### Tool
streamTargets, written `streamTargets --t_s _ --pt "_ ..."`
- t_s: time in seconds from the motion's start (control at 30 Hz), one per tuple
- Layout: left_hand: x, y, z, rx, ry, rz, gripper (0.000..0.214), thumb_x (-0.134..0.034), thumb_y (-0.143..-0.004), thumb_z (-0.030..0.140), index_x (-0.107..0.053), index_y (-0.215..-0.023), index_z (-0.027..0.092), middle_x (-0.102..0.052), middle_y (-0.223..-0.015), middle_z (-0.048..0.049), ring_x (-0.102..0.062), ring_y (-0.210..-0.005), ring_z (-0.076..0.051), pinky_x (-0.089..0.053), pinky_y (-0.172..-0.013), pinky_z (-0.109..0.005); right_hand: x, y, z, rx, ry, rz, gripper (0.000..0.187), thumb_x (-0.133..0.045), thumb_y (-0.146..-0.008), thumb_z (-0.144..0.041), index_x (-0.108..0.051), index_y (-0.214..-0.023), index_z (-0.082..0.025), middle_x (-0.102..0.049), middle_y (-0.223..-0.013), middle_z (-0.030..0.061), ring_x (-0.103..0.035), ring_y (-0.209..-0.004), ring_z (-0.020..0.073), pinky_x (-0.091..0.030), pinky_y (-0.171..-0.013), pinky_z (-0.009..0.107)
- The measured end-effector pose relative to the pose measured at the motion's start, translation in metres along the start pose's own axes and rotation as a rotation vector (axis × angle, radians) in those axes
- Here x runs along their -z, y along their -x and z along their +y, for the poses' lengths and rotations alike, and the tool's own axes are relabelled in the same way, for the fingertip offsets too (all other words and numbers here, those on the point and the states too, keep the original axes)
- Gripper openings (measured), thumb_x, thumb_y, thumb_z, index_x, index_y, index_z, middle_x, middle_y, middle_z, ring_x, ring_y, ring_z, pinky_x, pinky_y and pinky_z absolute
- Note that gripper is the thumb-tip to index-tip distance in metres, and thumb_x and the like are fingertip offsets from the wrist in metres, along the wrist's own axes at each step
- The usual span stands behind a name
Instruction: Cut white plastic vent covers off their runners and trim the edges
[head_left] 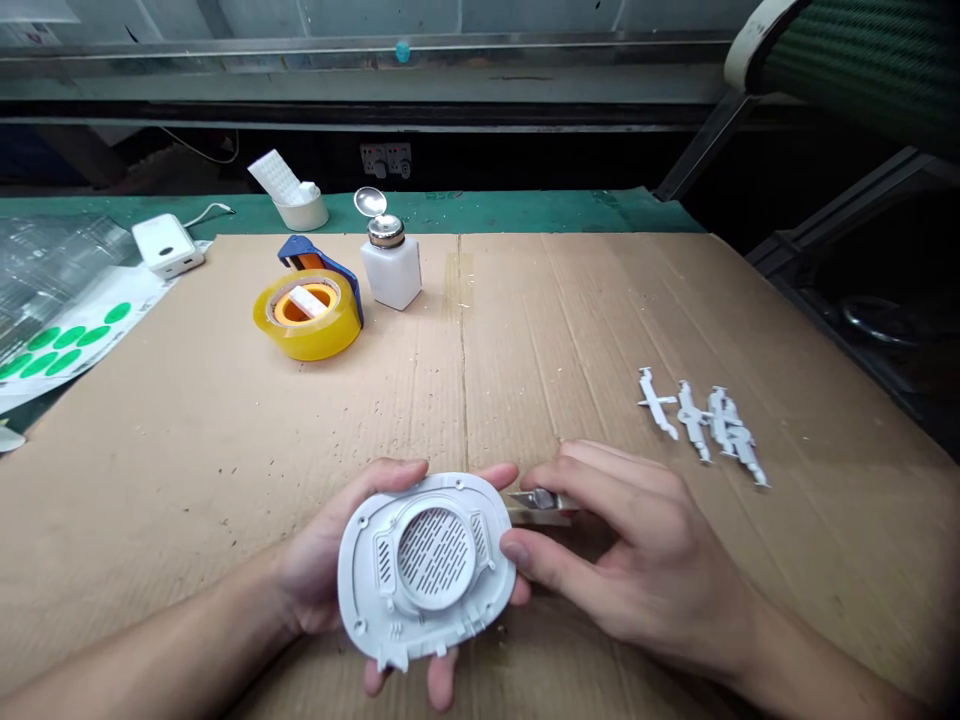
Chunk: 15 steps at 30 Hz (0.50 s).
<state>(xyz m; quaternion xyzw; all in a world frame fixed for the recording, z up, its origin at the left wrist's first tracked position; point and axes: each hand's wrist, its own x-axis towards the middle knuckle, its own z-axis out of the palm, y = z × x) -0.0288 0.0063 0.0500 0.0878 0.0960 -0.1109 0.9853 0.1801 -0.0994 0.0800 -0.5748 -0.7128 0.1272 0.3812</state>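
My left hand (322, 570) cups a white oval plastic cover (426, 568) from beneath, its round slotted grille facing up. My right hand (622, 550) lies just right of the cover, its thumb touching the cover's right edge. Its fingers close around a small metal-tipped cutter (541, 500) whose tip points at the cover's rim. Both hands hover low over the cardboard sheet (525, 330).
Several small white plastic pieces (705, 420) lie to the right. At the back stand a yellow tape roll on a blue dispenser (309, 312), a white pump bottle (390, 262), a white cup (301, 208), and a white box (168, 244). Green sticker sheets (60, 340) lie at left.
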Motion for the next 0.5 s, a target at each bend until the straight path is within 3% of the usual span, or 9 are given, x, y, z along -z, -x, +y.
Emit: streamTargets --t_s 0.13,0.37,0.43,0.5 --pt "0.001 -0.002 0.0 0.059 0.044 0.013 0.07 -0.037 -0.093 0.063 -0.034 -0.152 0.025 -0.066 -0.125 -0.0191 -0.075 -0.081 -0.029 -0.056 -0.043 -0.02 -0.002 -0.004 -0.003 -0.083 -0.036 -0.009 0.01 -0.075 -0.084 -0.028 -0.07 -0.086 -0.019 -0.054 -0.062 -0.0047 -0.049 -0.054 0.0096 -0.036 -0.048 0.023" --pt "0.002 -0.003 0.0 0.087 0.066 0.033 0.073 -0.047 -0.086 0.065 -0.037 -0.151 0.032 -0.068 -0.12 -0.0191 -0.075 -0.078 -0.03 -0.055 -0.043 -0.023 0.003 -0.004 0.004 -0.126 0.171 0.148 0.023 -0.064 -0.094 -0.029 -0.065 -0.075 -0.017 -0.054 -0.059 -0.003 -0.045 -0.049 0.0085 -0.033 -0.047 0.024" --pt "-0.004 0.0 0.001 0.069 0.028 0.064 0.069 -0.031 -0.089 0.066 -0.034 -0.151 0.034 -0.069 -0.119 -0.0154 -0.074 -0.079 -0.031 -0.051 -0.043 -0.023 0.007 -0.006 0.008 -0.142 0.214 0.183 0.027 -0.061 -0.096 -0.028 -0.063 -0.071 -0.017 -0.049 -0.056 -0.0043 -0.041 -0.047 0.0072 -0.031 -0.046 0.023" --pt "-0.014 0.005 0.002 0.04 -0.038 0.115 0.072 0.002 -0.089 0.057 -0.03 -0.15 0.035 -0.069 -0.116 -0.0085 -0.071 -0.08 -0.032 -0.041 -0.042 -0.023 0.013 -0.008 0.013 -0.143 0.247 0.216 0.033 -0.058 -0.097 -0.027 -0.06 -0.066 -0.017 -0.039 -0.051 -0.006 -0.035 -0.045 0.0059 -0.028 -0.045 0.023"
